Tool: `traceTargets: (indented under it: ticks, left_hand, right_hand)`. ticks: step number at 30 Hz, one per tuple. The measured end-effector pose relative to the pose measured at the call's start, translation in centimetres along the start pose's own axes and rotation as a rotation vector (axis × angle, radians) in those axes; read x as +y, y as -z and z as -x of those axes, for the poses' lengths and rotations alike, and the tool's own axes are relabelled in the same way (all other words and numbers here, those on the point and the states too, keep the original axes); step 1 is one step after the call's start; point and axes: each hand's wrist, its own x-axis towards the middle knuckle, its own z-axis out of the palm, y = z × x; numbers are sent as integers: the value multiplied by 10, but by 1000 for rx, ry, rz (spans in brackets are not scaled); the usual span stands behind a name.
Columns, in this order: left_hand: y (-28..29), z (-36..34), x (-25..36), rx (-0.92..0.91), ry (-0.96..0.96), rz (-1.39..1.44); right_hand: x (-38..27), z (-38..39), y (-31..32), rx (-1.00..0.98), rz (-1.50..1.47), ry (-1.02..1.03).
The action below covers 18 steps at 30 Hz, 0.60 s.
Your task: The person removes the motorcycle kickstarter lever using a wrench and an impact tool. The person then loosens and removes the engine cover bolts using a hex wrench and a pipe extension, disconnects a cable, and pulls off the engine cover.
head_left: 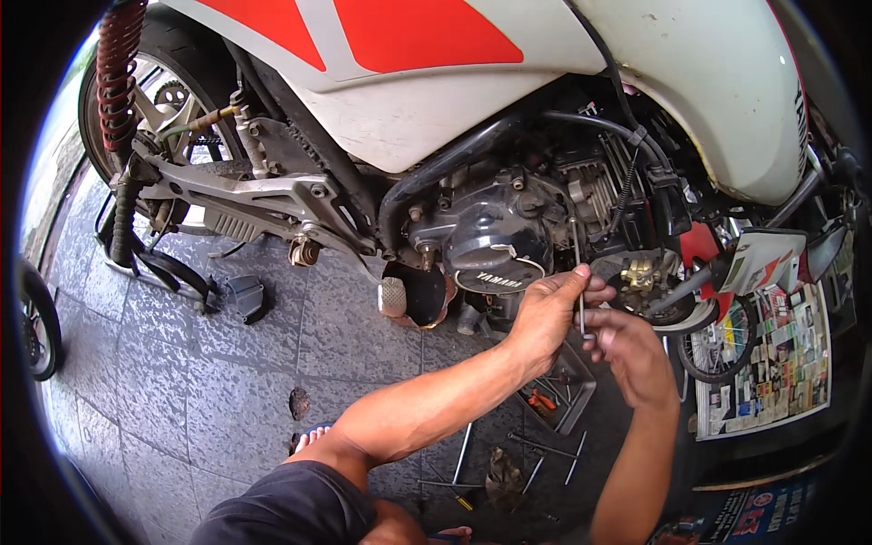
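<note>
My left hand (563, 304) is closed on a thin steel tool shaft (579, 252), which stands against the motorcycle engine (490, 227) beside the finned cylinder (590, 195). Just below it, my right hand (627, 359) has its fingers curled round the lower end of the same shaft. The engine has a dark side cover with a chipped, pale-edged rim. Above it are the white and red body panels (409, 32) and black frame tubes. What the shaft's upper tip fits onto is too small to tell.
A tray (574, 413) of tools, loose T-handle wrenches (466, 445) and a black plastic cover (245, 295) lie on the tiled floor (236, 400). A cut container (427, 300) sits below the engine. At right are newspapers (781, 363) and a small wheel (718, 359); another tyre (41, 327) is at far left.
</note>
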Motion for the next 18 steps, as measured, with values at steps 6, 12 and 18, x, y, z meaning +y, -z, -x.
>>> traceTargets:
  ticks: [6, 12, 18]
  left_hand:
    - [6, -3, -5, -78, -46, 43]
    - [3, -10, -11, 17, -41, 110]
    - [8, -6, -7, -85, -54, 184]
  right_hand:
    - [-16, -33, -6, -42, 229, -228]
    - [-38, -37, 2, -68, 507, -360]
    - [-38, -36, 2, -68, 87, -382]
